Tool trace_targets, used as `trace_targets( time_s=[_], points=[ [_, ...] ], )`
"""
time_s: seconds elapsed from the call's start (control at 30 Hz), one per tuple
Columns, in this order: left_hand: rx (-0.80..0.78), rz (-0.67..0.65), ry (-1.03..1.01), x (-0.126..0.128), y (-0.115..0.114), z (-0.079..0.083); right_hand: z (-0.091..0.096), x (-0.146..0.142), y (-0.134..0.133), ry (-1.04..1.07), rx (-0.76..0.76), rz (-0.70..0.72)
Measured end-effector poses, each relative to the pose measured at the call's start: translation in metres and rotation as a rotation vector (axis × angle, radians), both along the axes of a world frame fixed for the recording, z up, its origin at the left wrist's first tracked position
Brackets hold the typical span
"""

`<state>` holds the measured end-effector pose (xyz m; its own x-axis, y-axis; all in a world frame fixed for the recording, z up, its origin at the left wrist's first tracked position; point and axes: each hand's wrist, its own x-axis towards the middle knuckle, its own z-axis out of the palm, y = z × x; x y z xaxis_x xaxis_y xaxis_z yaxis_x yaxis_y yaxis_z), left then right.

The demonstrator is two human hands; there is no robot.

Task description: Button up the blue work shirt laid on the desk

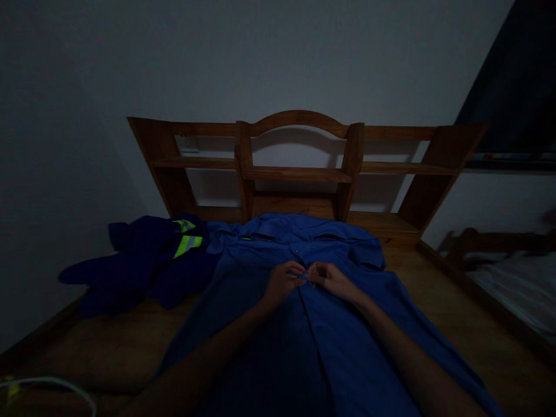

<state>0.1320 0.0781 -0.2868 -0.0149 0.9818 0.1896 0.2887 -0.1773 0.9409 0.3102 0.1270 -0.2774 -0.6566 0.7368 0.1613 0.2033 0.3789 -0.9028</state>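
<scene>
A blue button-front garment point(260, 324) with short sleeves lies spread on a wooden surface, its collar end away from me. My left hand point(284, 281) pinches the front placket a little below the collar end. Right beside it, my right hand point(328, 279) pinches the placket's other edge, fingertips almost touching those of the left. The fingers hide what lies between them, so a button there cannot be made out. Below the hands the front opening runs down toward me as a dark line.
A crumpled dark blue garment point(143, 263) with yellow-green reflective strips lies at the left. Behind stands a wooden shelf headboard point(299, 174) against the wall point(278, 58). A pale cable point(56, 380) curves at the lower left. Another wooden bed frame point(499, 240) is at the right.
</scene>
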Motion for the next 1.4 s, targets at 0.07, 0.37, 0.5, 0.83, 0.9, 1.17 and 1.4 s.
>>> trace_targets(
  time_s=[0.07, 0.37, 0.5, 0.83, 0.9, 1.17, 1.4],
  points=[
    [0.002, 0.002, 0.009, 0.001, 0.000, -0.002, 0.000, 0.000, 0.000, 0.004, -0.004, 0.006],
    [0.053, 0.079, 0.201, 0.005, -0.002, -0.002, -0.002, 0.001, -0.001, -0.024, 0.032, 0.017],
    [0.083, 0.105, 0.222, 0.005, -0.006, 0.008, -0.003, 0.001, -0.004, -0.039, 0.060, 0.032],
    [0.100, 0.190, 0.380, -0.003, -0.003, 0.002, -0.004, 0.000, -0.004, -0.093, 0.073, 0.027],
    [0.119, 0.218, 0.423, -0.004, -0.004, 0.003, -0.003, 0.000, -0.005, -0.101, 0.076, 0.035],
    [0.402, 0.220, 0.683, -0.004, -0.006, 0.016, 0.000, 0.001, -0.008, -0.079, 0.052, 0.042],
    [0.476, 0.016, 0.759, -0.002, -0.006, 0.017, -0.002, 0.001, -0.005, -0.064, 0.040, 0.062]
  ],
)
